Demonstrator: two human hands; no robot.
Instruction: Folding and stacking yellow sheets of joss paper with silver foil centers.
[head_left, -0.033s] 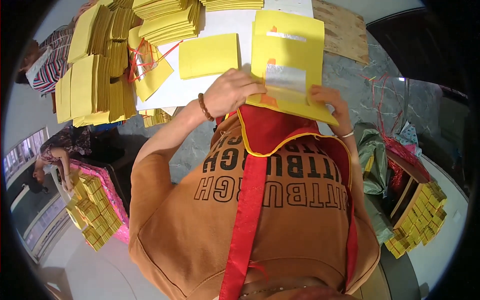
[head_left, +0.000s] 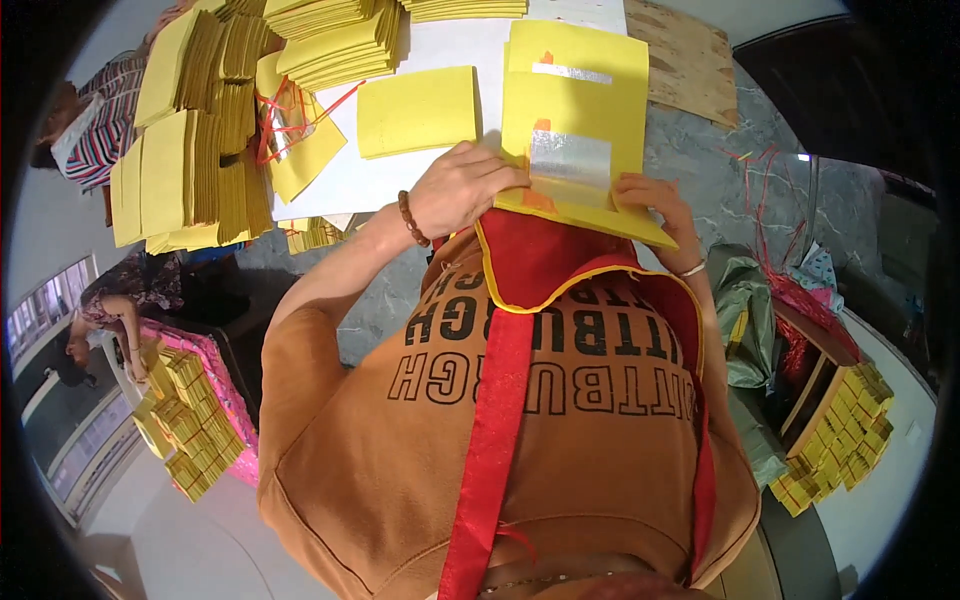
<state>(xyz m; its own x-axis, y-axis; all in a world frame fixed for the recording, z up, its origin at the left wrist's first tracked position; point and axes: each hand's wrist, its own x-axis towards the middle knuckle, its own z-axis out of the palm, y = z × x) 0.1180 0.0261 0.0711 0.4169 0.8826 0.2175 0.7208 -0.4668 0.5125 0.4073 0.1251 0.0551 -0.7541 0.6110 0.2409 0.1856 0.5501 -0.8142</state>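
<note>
In front of me, at the table's near edge, lies a stack of yellow joss paper (head_left: 575, 105) with silver foil patches and orange marks. Its near part is lifted or folded along the edge. My left hand (head_left: 470, 185), with a beaded bracelet at the wrist, grips the stack's near left side, fingers closed together on the paper. My right hand (head_left: 655, 200) has its curled fingers over the near right side, the thumb hidden. Left of the stack, a smaller yellow pile (head_left: 417, 112) lies flat, apart from my left hand.
Tall stacks of yellow paper (head_left: 185, 170) crowd the white table (head_left: 330, 170) at left. Red strings (head_left: 290, 115) lie on a loose sheet. A plywood board (head_left: 685, 60) is beyond at right. Two other people are at left, one beside yellow bundles (head_left: 190, 410). More bundles (head_left: 835, 440) stand at right.
My right hand's fingers have shifted very slightly left on the paper, and my left wrist has moved a touch. Nothing else visibly differs.
</note>
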